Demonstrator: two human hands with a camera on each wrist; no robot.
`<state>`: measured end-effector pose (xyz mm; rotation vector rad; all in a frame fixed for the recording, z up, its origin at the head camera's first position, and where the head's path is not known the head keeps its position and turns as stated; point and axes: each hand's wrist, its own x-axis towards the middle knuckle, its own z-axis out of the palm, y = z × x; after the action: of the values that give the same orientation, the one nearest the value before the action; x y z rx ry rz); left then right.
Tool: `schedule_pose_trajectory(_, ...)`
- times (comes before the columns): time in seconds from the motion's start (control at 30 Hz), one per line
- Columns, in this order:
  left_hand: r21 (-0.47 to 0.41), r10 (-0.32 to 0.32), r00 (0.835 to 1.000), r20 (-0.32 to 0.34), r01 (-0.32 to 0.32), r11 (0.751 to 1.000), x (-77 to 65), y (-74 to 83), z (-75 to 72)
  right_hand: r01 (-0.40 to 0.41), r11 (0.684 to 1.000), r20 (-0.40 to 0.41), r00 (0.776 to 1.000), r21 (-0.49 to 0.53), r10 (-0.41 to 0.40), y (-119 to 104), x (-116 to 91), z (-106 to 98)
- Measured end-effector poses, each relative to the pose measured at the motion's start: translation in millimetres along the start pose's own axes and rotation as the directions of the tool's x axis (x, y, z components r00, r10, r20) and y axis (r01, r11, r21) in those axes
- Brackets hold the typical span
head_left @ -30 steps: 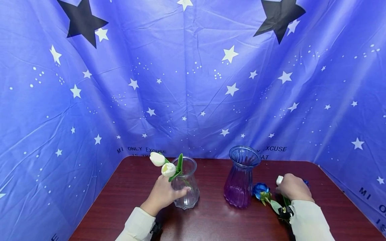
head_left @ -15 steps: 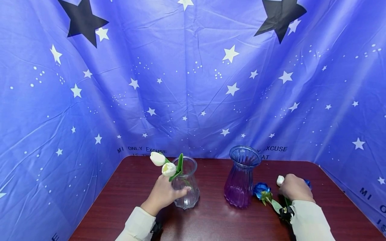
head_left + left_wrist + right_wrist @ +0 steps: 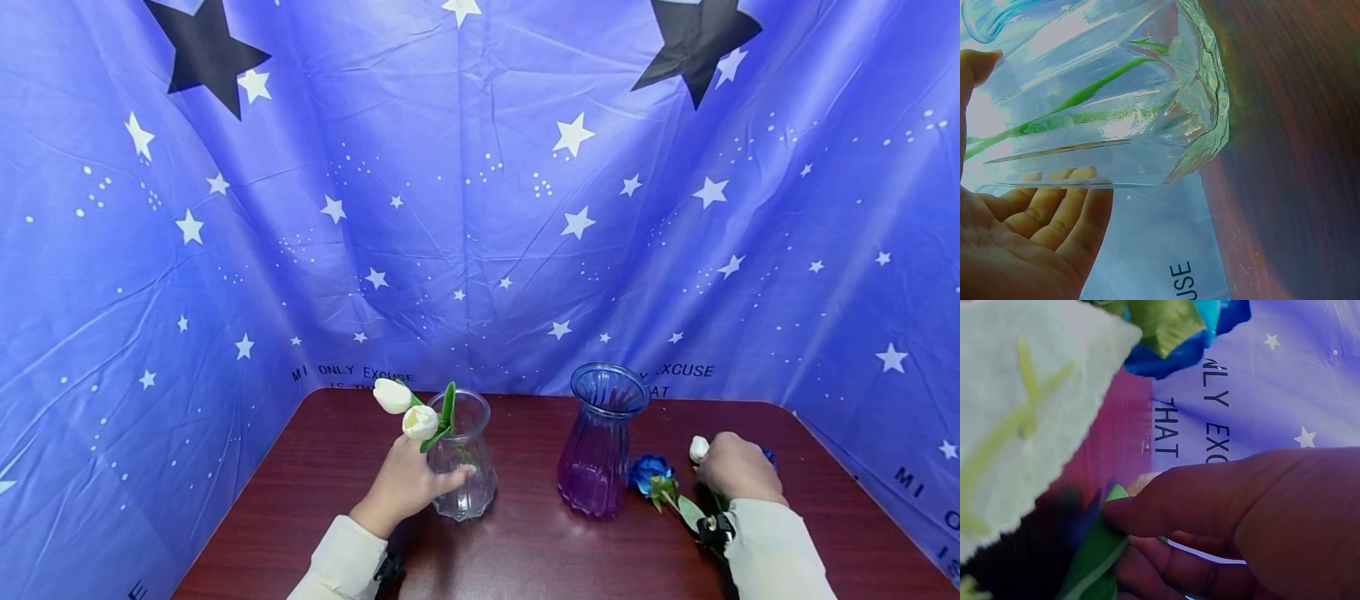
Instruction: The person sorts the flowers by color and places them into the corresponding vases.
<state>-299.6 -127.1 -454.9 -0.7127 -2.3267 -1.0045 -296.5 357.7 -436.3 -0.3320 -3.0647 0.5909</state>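
Observation:
My left hand (image 3: 408,483) grips the side of a clear glass vase (image 3: 480,454), thumb on one side and fingers on the other. Two white tulips (image 3: 420,422) lean out of its mouth to the left, and their green stems (image 3: 1094,87) show through the glass in the left wrist view. At the right, my right hand (image 3: 741,471) pinches a white tulip (image 3: 699,450) by its green leaf and stem (image 3: 1099,556), low over the table. A blue rose (image 3: 651,475) lies just left of that hand. Another blue flower (image 3: 768,456) is mostly hidden behind it.
A blue-to-purple glass vase (image 3: 592,471) stands between the hands, beside the blue rose. The dark red wooden table (image 3: 525,554) ends at a blue star-printed cloth (image 3: 480,250) that hangs behind and on both sides.
My right hand has shifted slightly to the right, with the white tulip's bloom moving a little the same way. The left hand and both vases have stayed put.

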Motion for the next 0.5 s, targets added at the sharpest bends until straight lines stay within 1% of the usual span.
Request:
schedule_pose_trajectory(0.27, -0.006, -0.016, 1.000, 0.017, 0.016, 1.000, 0.5, 0.9, -1.4, -0.008, 1.000, -0.026, 1.000, 0.003, 0.008, 1, -2, -9)
schedule_pose_trajectory(0.5, -0.002, -0.014, 1.000, 0.014, 0.014, 1.000, 0.5, 0.6, -1.0, -0.011, 1.000, -0.046, 0.999, 0.012, 0.011, -7, -11, -20)
